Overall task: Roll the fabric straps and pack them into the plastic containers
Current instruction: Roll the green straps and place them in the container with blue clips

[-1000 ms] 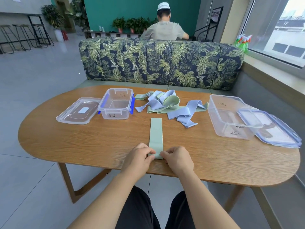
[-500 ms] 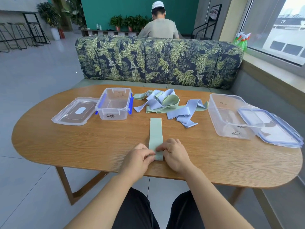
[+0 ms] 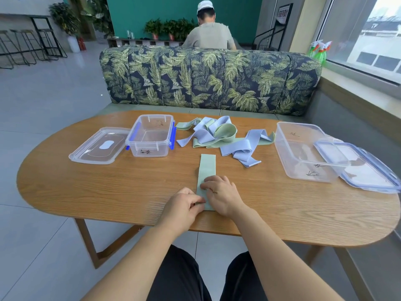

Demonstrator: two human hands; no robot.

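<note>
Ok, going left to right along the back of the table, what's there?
Clear lid → small container with blue clips → pile of loose straps → large container → blue-rimmed lid.

Green strap (image 3: 207,165) flat, end perhaps folded; small tub (image 3: 147,151), large tub (image 3: 303,170) open

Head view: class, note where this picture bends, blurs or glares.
Head view: wide lens bows the table edge; head view: blue-rimmed lid at right smears; head view: daylight washes out the window; head view: left hand gripping the green strap looks slightly soft.
</note>
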